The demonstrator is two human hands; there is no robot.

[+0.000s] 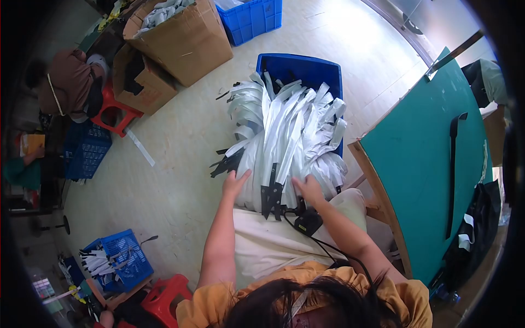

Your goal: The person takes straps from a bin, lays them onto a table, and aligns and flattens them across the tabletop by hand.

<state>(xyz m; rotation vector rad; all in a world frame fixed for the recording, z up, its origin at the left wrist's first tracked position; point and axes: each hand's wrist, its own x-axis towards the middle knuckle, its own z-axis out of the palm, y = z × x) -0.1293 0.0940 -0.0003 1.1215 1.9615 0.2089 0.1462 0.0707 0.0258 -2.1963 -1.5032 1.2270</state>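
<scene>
A thick heap of white fabric-like strips [284,136] with black end pieces spills over the near side of a blue bin [301,63] and onto my lap. My left hand [235,185] grips the heap's left edge, thumb on top, its other fingers partly hidden by strips. On the other side, my right hand [310,191] holds strips too, with the thumb pointing inward. Between both hands hang black end pieces with small holes [271,198]. A black box with a cable [308,222] rests on my lap beside my right wrist.
A green-topped table [415,147] stands close on the right, with a long black strip [453,175] on it. Cardboard boxes [186,49], a red stool [117,106] and blue crates [128,262] are to the left. Another person [68,82] sits at upper left.
</scene>
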